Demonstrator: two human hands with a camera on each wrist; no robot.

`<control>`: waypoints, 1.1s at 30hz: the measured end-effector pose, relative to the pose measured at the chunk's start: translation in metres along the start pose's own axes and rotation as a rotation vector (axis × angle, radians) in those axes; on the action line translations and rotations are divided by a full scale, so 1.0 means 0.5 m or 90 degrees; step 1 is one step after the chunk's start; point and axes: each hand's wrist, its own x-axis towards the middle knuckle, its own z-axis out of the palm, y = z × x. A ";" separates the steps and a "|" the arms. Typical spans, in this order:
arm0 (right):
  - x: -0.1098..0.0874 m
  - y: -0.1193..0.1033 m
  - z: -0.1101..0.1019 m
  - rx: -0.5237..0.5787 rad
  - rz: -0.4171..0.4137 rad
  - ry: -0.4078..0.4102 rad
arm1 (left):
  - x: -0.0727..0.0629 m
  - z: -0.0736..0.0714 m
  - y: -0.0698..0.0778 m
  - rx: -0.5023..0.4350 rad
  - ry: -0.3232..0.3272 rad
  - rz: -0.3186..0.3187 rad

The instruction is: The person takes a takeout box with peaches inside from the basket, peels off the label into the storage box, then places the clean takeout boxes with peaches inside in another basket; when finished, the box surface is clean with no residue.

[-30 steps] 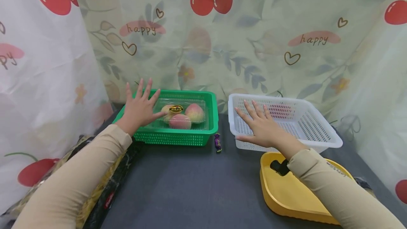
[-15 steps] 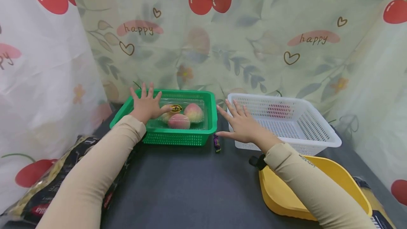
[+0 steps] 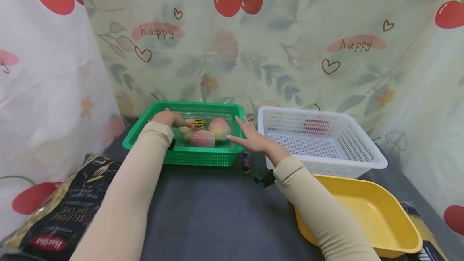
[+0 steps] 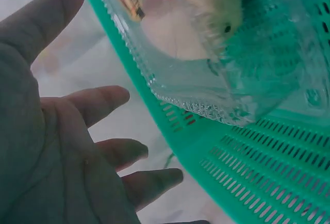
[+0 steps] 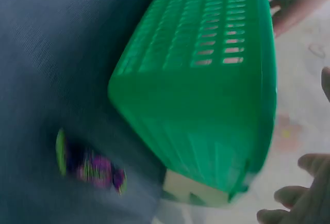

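A clear plastic box (image 4: 278, 74) with a black-and-yellow label holds peaches (image 3: 218, 129) inside the green basket (image 3: 203, 159). Over the basket's left part is my left hand (image 3: 167, 119), near the box. Its fingers look straight and spread in the left wrist view, with nothing between them. My right hand (image 3: 252, 139) reaches toward the basket's right end, thumb and fingers apart and holding nothing. In the right wrist view, its fingertips (image 5: 294, 195) show beside the green rim; whether they touch it I cannot tell.
A purple-wrapped candy (image 3: 246, 162) lies on the dark table (image 3: 210, 212) between the green basket and a white basket (image 3: 362, 148). At the front right stands a yellow tray (image 3: 384, 212), partly behind my right sleeve. A black Barilla pasta bag (image 3: 69, 208) lies at left.
My right hand has moved left, from over the white basket to the green basket's right end. My left hand has shifted right and lowered over the green basket's left side.
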 end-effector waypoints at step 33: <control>0.082 0.033 0.090 0.322 0.114 0.268 | 0.124 0.091 -0.128 -0.437 -0.078 0.082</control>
